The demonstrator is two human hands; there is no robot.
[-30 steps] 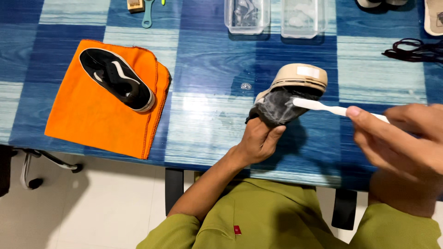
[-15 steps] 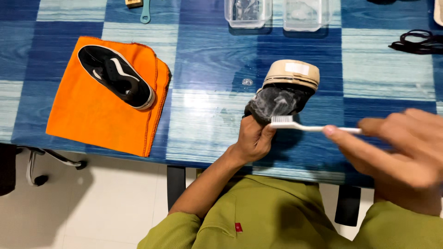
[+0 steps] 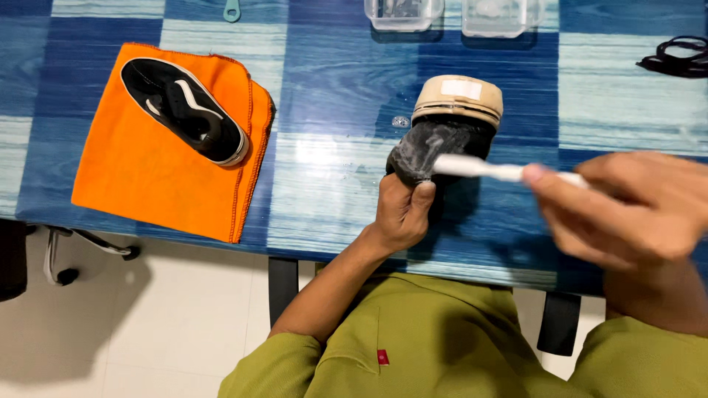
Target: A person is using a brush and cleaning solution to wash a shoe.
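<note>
My left hand [image 3: 402,212] grips a black shoe [image 3: 446,129] with a tan sole, tipped up on the blue table so the sole faces away from me. Soapy foam covers its dark upper. My right hand [image 3: 627,214] holds a white toothbrush [image 3: 479,169] whose head rests on the foamy side of that shoe. A second black shoe [image 3: 184,110] with white stripes lies on an orange cloth [image 3: 140,184] at the left.
Two clear plastic containers [image 3: 403,12] [image 3: 501,15] stand at the far edge of the blue striped table [image 3: 324,177]. Black laces [image 3: 682,57] lie at the far right. A teal tool [image 3: 231,10] lies at the top. Chair legs show below.
The toothbrush has moved back and forth over the shoe's foamy upper; its head now sits further right than half a second ago. My left hand keeps the shoe in place.
</note>
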